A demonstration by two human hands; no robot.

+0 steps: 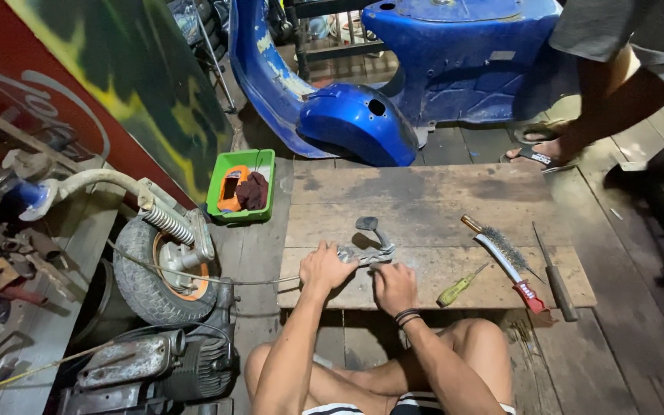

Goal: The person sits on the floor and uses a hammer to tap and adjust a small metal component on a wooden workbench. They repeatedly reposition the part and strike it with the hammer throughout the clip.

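Note:
I sit on the floor at a low wooden board (424,207). My left hand (324,267) is closed on the near end of a grey metal lever part (369,244) that lies on the board, its curved arm rising to a flat pad. My right hand (393,286) rests just right of it with fingers curled, touching the part's base; whether it grips it I cannot tell. A thin cable (217,278) runs from the part leftward toward a small wheel.
On the board's right lie a yellow-handled screwdriver (459,287), a wire brush (505,257) and a dark file (555,277). A small wheel with engine (159,269) stands at left, a green tray (241,186) behind it. A blue scooter body (393,69) and another person's leg (601,107) are beyond.

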